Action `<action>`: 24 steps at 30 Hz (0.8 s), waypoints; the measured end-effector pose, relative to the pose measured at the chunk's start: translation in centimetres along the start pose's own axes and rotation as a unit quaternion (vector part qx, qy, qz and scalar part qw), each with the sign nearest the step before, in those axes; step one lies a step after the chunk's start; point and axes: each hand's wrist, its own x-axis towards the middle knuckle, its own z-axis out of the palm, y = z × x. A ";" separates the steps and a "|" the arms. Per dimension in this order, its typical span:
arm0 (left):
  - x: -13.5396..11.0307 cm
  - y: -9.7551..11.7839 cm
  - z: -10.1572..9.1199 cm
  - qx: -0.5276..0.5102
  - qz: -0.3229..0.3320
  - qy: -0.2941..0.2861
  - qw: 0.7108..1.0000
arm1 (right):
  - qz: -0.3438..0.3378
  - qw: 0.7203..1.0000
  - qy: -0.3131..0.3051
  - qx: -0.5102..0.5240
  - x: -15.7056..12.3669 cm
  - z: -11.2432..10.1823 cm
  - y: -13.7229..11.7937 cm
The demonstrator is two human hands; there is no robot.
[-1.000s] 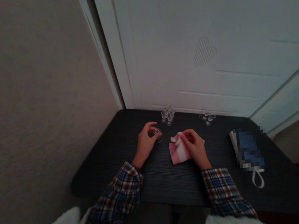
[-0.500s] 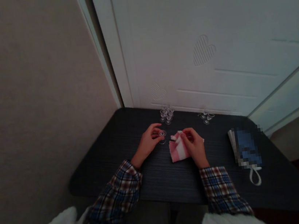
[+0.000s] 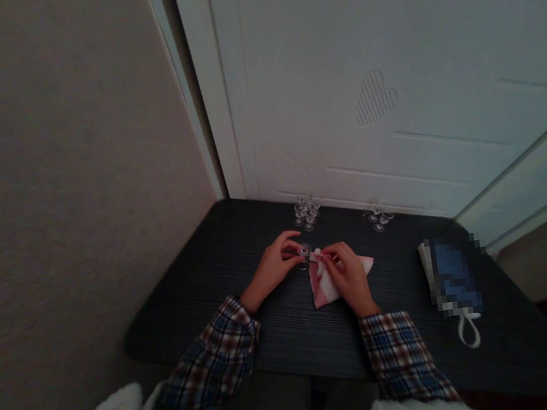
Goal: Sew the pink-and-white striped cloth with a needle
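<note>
While the left hand [image 3: 275,262] pinched a glass [image 3: 304,250], the right hand [image 3: 348,276] clasped a cloth [image 3: 326,290] just beside it, towards four o'clock. Work appeared part-done: left glasses [image 3: 310,213] stood apart at twelve o'clock, right glasses [image 3: 381,219] at two; finished ones indeterminable.

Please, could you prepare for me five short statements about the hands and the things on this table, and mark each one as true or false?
1. The left hand has a small glass in its fingers. True.
2. The right hand holds a cloth. True.
3. The cloth is solid blue. False: it is pink and white.
4. Two groups of glasses, a left group and a right group, stand toward the table's far side. True.
5. The left group has fewer glasses. False: it has more.
</note>
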 end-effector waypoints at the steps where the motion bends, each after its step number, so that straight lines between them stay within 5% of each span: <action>1: 0.0 0.1 0.1 0.004 0.001 -0.004 1.000 | -0.003 1.000 -0.002 0.000 0.0 0.1 -0.1; 24: -0.4 1.5 0.7 0.069 0.016 -0.004 0.997 | -0.020 0.999 -0.023 0.009 -0.2 0.3 0.0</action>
